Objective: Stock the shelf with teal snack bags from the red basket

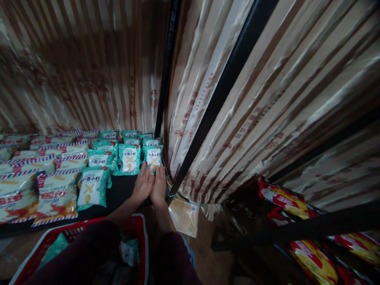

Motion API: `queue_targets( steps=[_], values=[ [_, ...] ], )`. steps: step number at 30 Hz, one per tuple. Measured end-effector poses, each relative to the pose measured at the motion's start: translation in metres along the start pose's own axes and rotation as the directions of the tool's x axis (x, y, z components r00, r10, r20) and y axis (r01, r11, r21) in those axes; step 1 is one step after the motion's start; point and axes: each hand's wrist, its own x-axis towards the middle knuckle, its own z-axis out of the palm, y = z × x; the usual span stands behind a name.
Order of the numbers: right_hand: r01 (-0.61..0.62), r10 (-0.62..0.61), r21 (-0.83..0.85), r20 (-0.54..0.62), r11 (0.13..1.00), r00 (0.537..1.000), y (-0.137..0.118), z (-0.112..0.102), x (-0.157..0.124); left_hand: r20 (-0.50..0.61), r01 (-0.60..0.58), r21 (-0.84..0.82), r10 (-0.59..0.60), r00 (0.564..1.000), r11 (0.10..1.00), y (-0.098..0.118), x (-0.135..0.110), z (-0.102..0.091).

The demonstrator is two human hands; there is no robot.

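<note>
Both my hands reach forward onto a dark shelf [118, 192]. My left hand [143, 184] and my right hand [158, 186] lie side by side, fingers stretched toward a teal and white snack packet [153, 157] at the right end of a row. Their fingertips touch the packet's lower edge. More teal packets [130, 158] stand in rows to the left, and one larger teal packet [92, 187] lies at the front. I cannot tell whether either hand grips the packet.
Orange and white snack bags [56, 196] fill the shelf's left part. A red basket [138, 233] with packets sits under my arms. Black shelf posts [208, 114] and striped plastic sheeting [282, 99] stand behind. Red and yellow bags [285, 200] lie on a lower right shelf.
</note>
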Motion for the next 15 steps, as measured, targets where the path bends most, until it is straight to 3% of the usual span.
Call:
queue_targets(
  steps=[7, 15],
  values=[
    [0.088, -0.089, 0.057, 0.026, 0.995, 0.996, -0.002, -0.004, -0.017, -0.019, -0.072, 0.017, 0.072, 0.997, 0.997, -0.002, -0.051, -0.01],
    [0.151, -0.177, 0.172, 0.148, 0.973, 0.973, -0.03, -0.002, -0.072, -0.009, -0.101, 0.025, 0.102, 0.995, 0.995, -0.006, -0.109, -0.042]
  ],
)
